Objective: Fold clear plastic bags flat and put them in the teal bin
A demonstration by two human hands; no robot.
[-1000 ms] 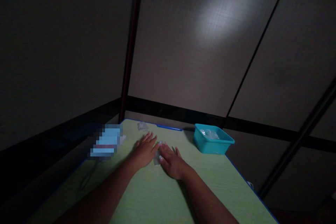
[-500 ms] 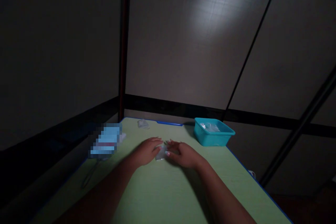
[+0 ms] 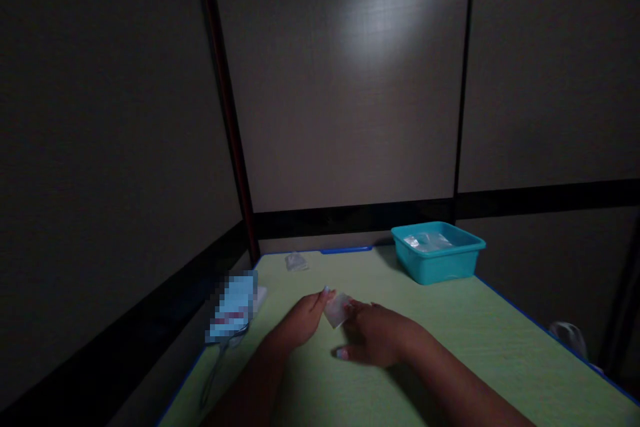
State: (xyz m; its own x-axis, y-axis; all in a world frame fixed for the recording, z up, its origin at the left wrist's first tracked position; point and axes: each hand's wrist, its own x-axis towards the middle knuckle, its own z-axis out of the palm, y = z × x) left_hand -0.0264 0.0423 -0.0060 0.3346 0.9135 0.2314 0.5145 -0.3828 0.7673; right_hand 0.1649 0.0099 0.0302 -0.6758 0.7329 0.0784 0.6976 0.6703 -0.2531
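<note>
A small, clear plastic bag point(image 3: 337, 311) is between my hands, just above or on the green table point(image 3: 320, 387). My left hand point(image 3: 306, 317) pinches its left edge, thumb on top. From the right, my right hand point(image 3: 377, 333) reaches over; its fingertips overlap the bag's right side while the thumb sticks out well apart from them. Whether those fingertips press on the bag or only lie over it is hard to see.
At the back right stands a teal plastic basket point(image 3: 440, 267) holding clear plastic bags point(image 3: 433, 241). More clear bags point(image 3: 297, 261) lie at the back left. A pixelated light-blue object point(image 3: 234, 307) with a strap point(image 3: 213, 373) is at the left edge. Panelled walls point(image 3: 340, 147) stand behind.
The view has turned and tilted. My left hand now pinches the bag, which is turned at an angle. My right hand has opened its thumb away from its fingers.
</note>
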